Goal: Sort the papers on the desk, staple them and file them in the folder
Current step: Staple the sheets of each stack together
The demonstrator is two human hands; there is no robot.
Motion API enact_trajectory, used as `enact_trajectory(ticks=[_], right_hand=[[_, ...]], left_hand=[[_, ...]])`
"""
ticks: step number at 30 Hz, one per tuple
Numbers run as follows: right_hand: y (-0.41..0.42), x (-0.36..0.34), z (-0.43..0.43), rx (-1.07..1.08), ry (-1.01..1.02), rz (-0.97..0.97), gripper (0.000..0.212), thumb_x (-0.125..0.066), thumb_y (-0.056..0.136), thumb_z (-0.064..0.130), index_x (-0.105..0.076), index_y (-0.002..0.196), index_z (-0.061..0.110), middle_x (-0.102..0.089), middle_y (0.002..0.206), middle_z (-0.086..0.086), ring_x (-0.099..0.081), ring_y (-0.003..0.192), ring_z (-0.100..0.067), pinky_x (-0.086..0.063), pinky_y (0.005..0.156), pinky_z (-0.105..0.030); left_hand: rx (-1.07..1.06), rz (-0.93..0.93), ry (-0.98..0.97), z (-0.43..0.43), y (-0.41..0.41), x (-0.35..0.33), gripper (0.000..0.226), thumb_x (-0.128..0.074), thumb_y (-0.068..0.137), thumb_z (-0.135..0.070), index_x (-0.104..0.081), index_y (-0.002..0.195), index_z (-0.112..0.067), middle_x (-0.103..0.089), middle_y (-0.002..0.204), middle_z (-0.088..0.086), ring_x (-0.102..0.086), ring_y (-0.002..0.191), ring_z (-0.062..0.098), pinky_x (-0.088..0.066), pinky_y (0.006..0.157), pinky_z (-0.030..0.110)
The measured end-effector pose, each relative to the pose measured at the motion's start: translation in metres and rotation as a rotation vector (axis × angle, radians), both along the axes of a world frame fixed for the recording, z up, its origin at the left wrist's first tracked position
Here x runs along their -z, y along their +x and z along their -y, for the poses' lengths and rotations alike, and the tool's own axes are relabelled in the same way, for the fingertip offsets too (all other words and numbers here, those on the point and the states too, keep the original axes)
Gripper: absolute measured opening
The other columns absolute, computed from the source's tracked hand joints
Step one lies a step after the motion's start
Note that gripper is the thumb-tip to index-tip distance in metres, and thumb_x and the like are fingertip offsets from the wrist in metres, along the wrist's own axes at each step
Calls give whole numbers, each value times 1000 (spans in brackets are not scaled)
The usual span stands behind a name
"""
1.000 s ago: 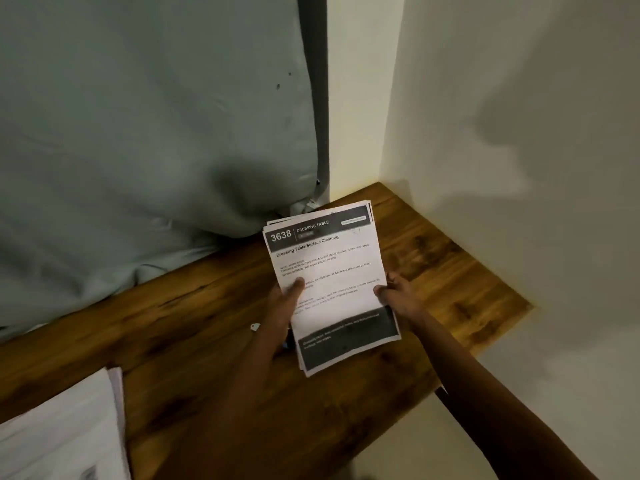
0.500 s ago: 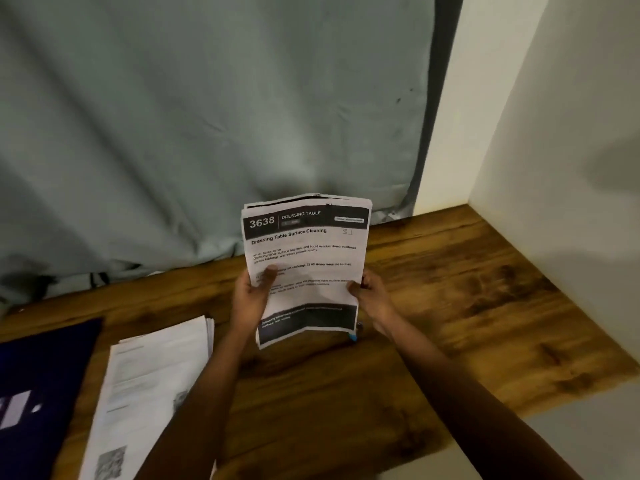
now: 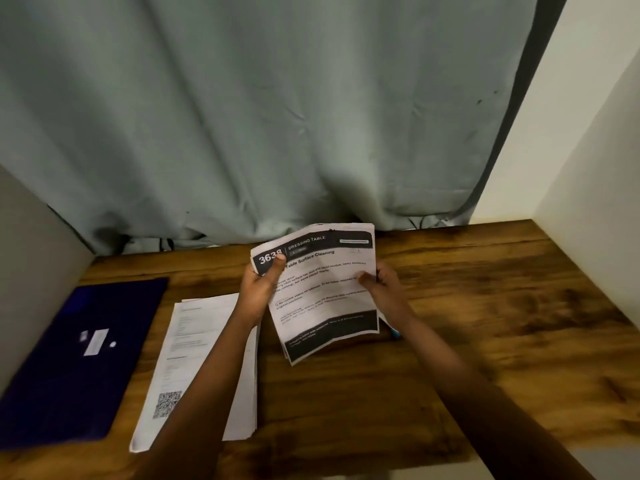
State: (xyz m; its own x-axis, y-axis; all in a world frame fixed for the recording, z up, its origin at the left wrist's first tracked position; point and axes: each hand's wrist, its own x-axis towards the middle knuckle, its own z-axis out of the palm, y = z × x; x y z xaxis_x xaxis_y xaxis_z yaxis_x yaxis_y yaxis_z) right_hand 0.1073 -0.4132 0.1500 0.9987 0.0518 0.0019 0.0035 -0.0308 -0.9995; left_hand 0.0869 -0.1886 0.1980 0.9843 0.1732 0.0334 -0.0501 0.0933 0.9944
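Grey-green curtain (image 3: 277,116) hangs across the back, its hem reaching the rear edge of the desk. Pale walls stand at left and right.

Wooden desk (image 3: 485,323) carries all items.

Dark blue folder (image 3: 69,358) lies flat and closed at the left end, a small white label on its cover.

Stack (image 3: 194,358) of printed papers lies flat just right of the folder, a QR code on its top sheet; the left forearm crosses over it.

Sheaf (image 3: 325,296) of papers, headed "3638 Dressing Table", is held tilted above the desk centre.

Left hand (image 3: 258,289) grips the sheaf's upper left corner, thumb on the front. Right hand (image 3: 384,289) pinches its right edge.

Small blue object (image 3: 394,332) shows beneath the right wrist; identity cannot be told.
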Motion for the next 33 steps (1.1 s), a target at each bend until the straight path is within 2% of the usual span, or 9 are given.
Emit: enact_trajectory(ticks=[4, 9, 12, 15, 19, 22, 27, 31, 33], right_hand=[[-4, 3, -6, 3, 24, 12, 17, -53, 94, 17, -57, 109, 23, -63, 114, -3, -62, 102, -19, -54, 80, -30], [-13, 11, -8, -16, 40, -40, 26, -52, 94, 13, -56, 119, 18, -64, 111, 5, -60, 106, -15, -51, 74, -19], [-15, 4, -7, -46, 83, -28, 26, -58, 91, 13, -57, 117, 18, -66, 109, 5, -63, 101, -11, -53, 71, -17], [-15, -8, -5, -95, 120, 23, 25, -62, 88, 14, -59, 113, 19, -70, 106, 6, -66, 100, -11, -54, 74, -21], [-12, -14, -1, -134, 138, 54, 32, -58, 91, 18, -56, 121, 7, -68, 113, -5, -66, 103, -21, -57, 78, -32], [-13, -10, 0, -132, 84, 38, 32, -55, 93, 23, -56, 122, 9, -68, 113, -4, -67, 101, -21, -57, 77, -32], [-9, -15, 0, -75, 3, 38, 22, -53, 95, 22, -60, 112, 9, -70, 104, -4, -69, 92, -21, -58, 71, -30], [-9, -24, 2, -123, -29, -10, 20, -51, 96, 23, -60, 112, 14, -71, 103, 0, -70, 88, -14, -55, 64, -22], [-11, -22, 2, -162, -58, -76, 14, -51, 97, 21, -61, 107, 21, -70, 102, 4, -70, 87, -10, -54, 62, -19]], left_hand=[[13, 18, -8, -1, 0, -4, 8, -52, 95, -16, -56, 95, -22, -73, 75, -12, -70, 72, 6, -55, 62, 19], [58, -42, -24, -7, -7, 14, 10, -54, 93, -18, -57, 101, -22, -73, 88, -5, -71, 84, 13, -55, 70, 26], [66, -55, -15, -8, -8, 16, 10, -51, 95, -18, -58, 101, -22, -72, 90, -6, -71, 84, 11, -55, 68, 23], [82, -46, 11, -6, -7, 10, 11, -48, 97, -19, -58, 99, -22, -72, 88, -8, -70, 81, 8, -55, 64, 18], [78, -26, 21, -7, -6, 13, 11, -48, 97, -19, -58, 100, -22, -72, 89, -8, -70, 81, 7, -55, 65, 18], [86, -55, 25, -7, -9, 21, 12, -48, 97, -22, -58, 103, -23, -71, 96, -4, -70, 84, 10, -56, 68, 21], [209, -185, -25, -18, -5, 16, 40, -55, 86, -41, -56, 120, -19, -69, 114, 8, -65, 106, 28, -50, 93, 48], [319, -225, -114, -25, 5, 1, 42, -50, 90, -31, -53, 128, -13, -67, 118, 14, -66, 104, 28, -55, 87, 39], [381, -163, -222, -27, 10, -2, 48, -47, 93, -31, -44, 140, -21, -63, 124, 11, -64, 108, 28, -54, 89, 42]])
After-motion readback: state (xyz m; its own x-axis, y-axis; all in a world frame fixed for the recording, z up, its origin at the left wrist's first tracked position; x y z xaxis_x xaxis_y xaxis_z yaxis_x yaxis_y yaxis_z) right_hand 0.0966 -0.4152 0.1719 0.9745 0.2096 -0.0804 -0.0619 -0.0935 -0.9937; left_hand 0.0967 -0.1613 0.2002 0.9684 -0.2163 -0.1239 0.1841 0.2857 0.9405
